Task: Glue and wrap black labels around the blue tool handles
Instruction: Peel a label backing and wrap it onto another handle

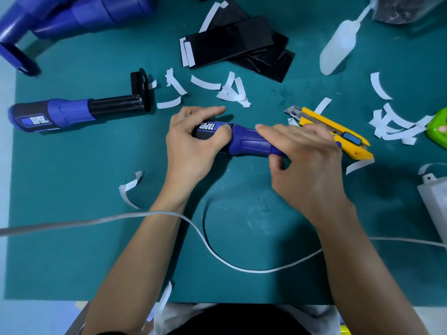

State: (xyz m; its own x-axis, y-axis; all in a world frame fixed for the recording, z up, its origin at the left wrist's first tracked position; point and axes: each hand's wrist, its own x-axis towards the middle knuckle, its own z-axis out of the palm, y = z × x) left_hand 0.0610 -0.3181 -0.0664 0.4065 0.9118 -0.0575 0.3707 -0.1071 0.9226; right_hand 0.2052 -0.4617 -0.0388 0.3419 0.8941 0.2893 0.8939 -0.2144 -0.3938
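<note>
Green cutting mat (72, 250) covers the whole bench as seen from the head camera, and it is littered with work. Near the middle, lifted slightly toward the person, lies the blue tool handle (251, 143), running left to right between both hands. Its left end carries a black label (208, 128) with white and blue lettering facing up.

The left hand (191, 146) grips that labelled end, with its fingers curled over the far side and the thumb pressed down on the label's edge. The right hand (307, 160) holds the other end. Its fingers lie long and close together along the top of the blue grip while the thumb hooks underneath, so the handle is pinched between them.

To the left on the mat rests a finished tool (67, 114), already wearing its label, with a black shaft pointing right toward a black bracket. At the top centre sits a fanned stack of black labels (237, 44), white tabs showing at their left ends. A translucent glue bottle (338, 47) lies tilted at the upper right.

A yellow utility knife (321, 119) sits just beyond the right hand, partly hidden by it. Curled white backing strips (232, 90) are scattered between the stack and the hands, and more lie off to the right.

A white cable (254, 270) loops across the near side, passing under both forearms. More blue tools (84, 13) are heaped in the top left corner. A green object (437, 126) and a white box (435, 201) poke in at the right edge, too cropped to identify.
</note>
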